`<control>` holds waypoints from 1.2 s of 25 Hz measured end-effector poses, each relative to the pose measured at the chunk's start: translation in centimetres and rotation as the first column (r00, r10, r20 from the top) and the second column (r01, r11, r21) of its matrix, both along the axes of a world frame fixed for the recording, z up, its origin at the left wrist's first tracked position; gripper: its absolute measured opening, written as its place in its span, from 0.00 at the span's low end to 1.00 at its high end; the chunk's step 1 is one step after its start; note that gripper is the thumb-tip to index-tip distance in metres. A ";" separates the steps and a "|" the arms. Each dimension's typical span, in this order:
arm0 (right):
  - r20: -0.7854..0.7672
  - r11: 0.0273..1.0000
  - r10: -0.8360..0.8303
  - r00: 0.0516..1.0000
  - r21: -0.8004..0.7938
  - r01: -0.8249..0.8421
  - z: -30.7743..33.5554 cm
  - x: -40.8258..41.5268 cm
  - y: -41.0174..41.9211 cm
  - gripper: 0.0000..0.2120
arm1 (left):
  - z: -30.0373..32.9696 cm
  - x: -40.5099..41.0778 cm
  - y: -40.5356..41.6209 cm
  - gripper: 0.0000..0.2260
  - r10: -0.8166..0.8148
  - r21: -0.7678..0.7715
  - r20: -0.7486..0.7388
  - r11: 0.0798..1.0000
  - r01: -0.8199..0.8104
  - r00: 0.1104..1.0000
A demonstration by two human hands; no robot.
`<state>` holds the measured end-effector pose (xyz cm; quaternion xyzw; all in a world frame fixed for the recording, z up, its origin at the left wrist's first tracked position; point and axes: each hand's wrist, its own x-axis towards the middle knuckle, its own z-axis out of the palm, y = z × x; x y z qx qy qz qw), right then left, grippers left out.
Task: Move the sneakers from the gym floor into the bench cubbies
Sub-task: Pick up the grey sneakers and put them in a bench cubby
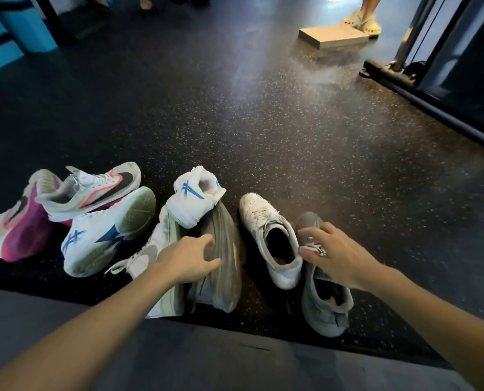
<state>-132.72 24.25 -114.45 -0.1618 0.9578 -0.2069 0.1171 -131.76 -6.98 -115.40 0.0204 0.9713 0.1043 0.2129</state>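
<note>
left hand [188, 259] on an upturned sneaker sole [224, 266], right hand [336, 255] over a grey sneaker [324, 311]
</note>
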 end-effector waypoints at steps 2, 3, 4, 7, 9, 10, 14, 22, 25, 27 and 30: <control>0.024 1.000 -0.003 1.000 0.024 0.003 -1.7 1.3 0.5 0.21 | -1.4 0.6 0.2 0.20 -0.004 -0.006 0.028 1.000 0.004 1.000; 0.032 1.000 -0.004 0.999 0.030 0.003 -2.4 1.7 0.7 0.22 | -1.9 0.8 0.4 0.20 -0.003 -0.010 0.036 1.000 0.004 0.999; 0.041 0.999 -0.006 0.999 0.036 0.004 -2.9 2.1 0.9 0.22 | -2.3 1.0 0.5 0.21 -0.006 -0.019 0.035 1.000 0.007 0.999; 0.043 0.999 -0.012 0.999 0.050 0.009 -4.2 2.9 1.2 0.24 | -3.2 1.6 0.8 0.23 -0.007 -0.054 -0.005 0.998 0.007 1.000; 0.052 0.999 -0.017 0.998 0.038 0.015 -4.8 3.2 1.3 0.24 | -3.5 1.9 0.8 0.24 0.033 -0.067 0.007 0.997 -0.033 0.999; 0.059 0.999 -0.022 0.998 0.035 0.020 -5.1 3.4 1.3 0.24 | -3.8 2.0 0.8 0.26 0.058 -0.070 0.024 0.996 -0.056 0.998; 0.124 0.997 -0.036 0.992 0.066 0.028 -5.9 3.8 1.4 0.27 | -4.4 2.5 0.7 0.30 0.100 -0.051 0.060 0.994 -0.097 0.993; 0.263 0.982 -0.002 0.965 0.184 -0.048 -6.1 4.7 1.0 0.33 | -4.6 2.1 1.0 0.30 0.130 0.024 0.102 0.991 -0.133 0.986; 0.282 0.971 0.014 0.959 0.224 -0.080 -6.3 5.3 0.9 0.33 | -5.2 2.2 0.8 0.31 0.175 0.122 0.139 0.974 -0.192 0.975; 0.272 0.975 0.033 0.962 0.203 -0.091 -6.5 5.7 0.9 0.30 | -5.3 2.1 0.7 0.31 0.180 0.139 0.136 0.970 -0.199 0.974; 0.292 0.975 0.036 0.956 0.199 -0.098 -6.4 5.6 1.0 0.30 | -5.5 2.0 0.6 0.31 0.162 0.128 0.124 0.976 -0.178 0.979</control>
